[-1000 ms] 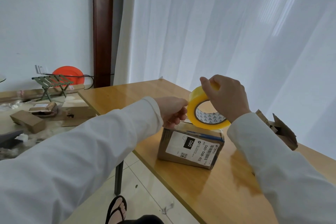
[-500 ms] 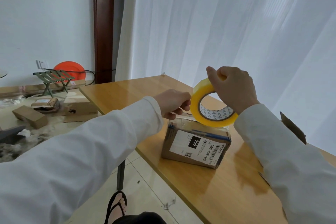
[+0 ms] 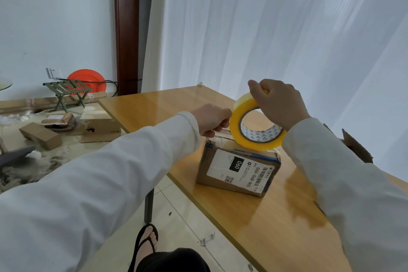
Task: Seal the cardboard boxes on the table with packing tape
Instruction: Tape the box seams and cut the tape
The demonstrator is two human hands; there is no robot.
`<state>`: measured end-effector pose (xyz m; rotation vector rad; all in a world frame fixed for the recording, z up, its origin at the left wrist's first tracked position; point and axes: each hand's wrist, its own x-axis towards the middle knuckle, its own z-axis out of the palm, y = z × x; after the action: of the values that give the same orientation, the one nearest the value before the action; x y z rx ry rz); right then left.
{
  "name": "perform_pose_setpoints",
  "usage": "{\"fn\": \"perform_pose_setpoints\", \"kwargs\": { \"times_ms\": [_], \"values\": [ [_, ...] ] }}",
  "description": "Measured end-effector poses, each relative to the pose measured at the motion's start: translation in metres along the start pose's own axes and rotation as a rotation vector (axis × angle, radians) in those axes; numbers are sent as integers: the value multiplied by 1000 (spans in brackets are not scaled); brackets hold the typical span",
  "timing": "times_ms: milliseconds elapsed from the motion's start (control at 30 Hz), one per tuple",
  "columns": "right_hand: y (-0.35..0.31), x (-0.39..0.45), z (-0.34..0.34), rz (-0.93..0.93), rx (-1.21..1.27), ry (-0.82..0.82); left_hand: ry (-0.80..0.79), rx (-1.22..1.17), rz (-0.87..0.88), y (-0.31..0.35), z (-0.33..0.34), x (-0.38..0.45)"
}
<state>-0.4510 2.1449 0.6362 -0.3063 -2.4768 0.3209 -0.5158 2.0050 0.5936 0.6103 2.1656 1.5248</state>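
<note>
1. Tape roll [image 3: 254, 130] stands on edge on top of the cardboard box [image 3: 237, 170], gripped from above by the right hand [image 3: 279, 103], whose fingers curl over the rim at the roll's 12 o'clock.
2. Left hand [image 3: 212, 120] sits at the roll's 9 o'clock, fingers closed in a pinch; a clear strip seems to run from it to the roll.
3. Box rests on the wooden table [image 3: 276, 216], near its front edge.
4. Shipping label [image 3: 241, 170] on the box's near face reads "060" and "060-068-A05", with a barcode and a QR code.
</note>
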Motion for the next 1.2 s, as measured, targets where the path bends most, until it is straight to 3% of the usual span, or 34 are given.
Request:
{"fn": "perform_pose_setpoints", "kwargs": {
  "times_ms": [133, 367, 633, 900, 1200],
  "values": [
    [-1, 0, 1, -6, -11, -20, 39, -71, -35, -2, -4, 1],
    [0, -3, 0, -6, 0, -26, -76, -43, -220, 4, -11, -9],
    [-4, -1, 4, -27, -64, -19, -67, 161, -224, 38, -25, -10],
    [-6, -4, 5, -63, -93, 2, -104, 96, -316, 33, -33, -8],
    [-14, -10, 3, -107, -160, 25, -180, 184, -348, 20, -29, -2]
  ]
}}
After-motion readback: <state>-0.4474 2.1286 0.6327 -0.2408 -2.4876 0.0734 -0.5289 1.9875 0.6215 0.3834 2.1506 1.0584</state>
